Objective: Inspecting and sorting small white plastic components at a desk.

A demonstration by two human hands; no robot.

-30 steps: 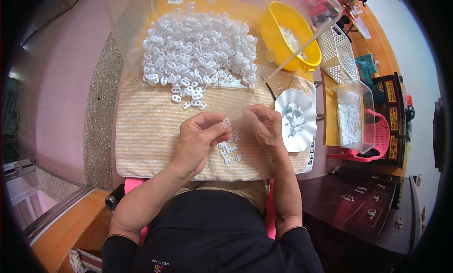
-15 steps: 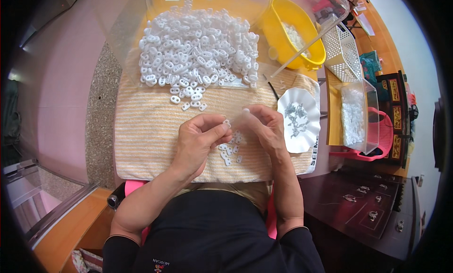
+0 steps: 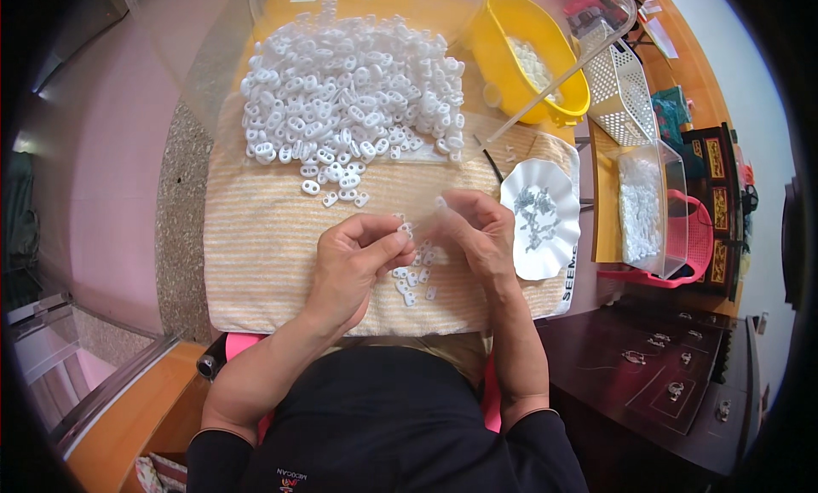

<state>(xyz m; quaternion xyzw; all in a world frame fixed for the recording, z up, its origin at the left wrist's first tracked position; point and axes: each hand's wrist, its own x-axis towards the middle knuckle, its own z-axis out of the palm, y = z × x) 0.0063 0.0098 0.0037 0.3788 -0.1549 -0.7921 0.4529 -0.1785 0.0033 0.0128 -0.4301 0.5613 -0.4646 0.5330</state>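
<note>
My left hand (image 3: pixel 354 259) is closed in a pinch on a small white two-holed plastic piece (image 3: pixel 406 227), held above a striped towel (image 3: pixel 264 263). Beside it, my right hand (image 3: pixel 481 229) has thumb and forefinger together on a tiny whitish part (image 3: pixel 441 202), too small to name. Below my hands lie several loose white two-holed pieces (image 3: pixel 412 279), partly hidden by my left fingers. Farther off, a big heap of similar white pieces (image 3: pixel 349 92) spills out of a clear plastic bin (image 3: pixel 630 20) onto the towel.
Right of my right hand stands a white fluted dish (image 3: pixel 562 237) of small greyish parts, with a thin black tool (image 3: pixel 492 164) beside it. Behind are a yellow tub (image 3: pixel 486 54) and a white perforated basket (image 3: pixel 615 88). A clear box (image 3: pixel 675 203) of white pieces stands far right.
The piece in my left fingers has tilted and shows more of its face. My right hand keeps its pinch, nearly still. The whole view has shifted slightly.
</note>
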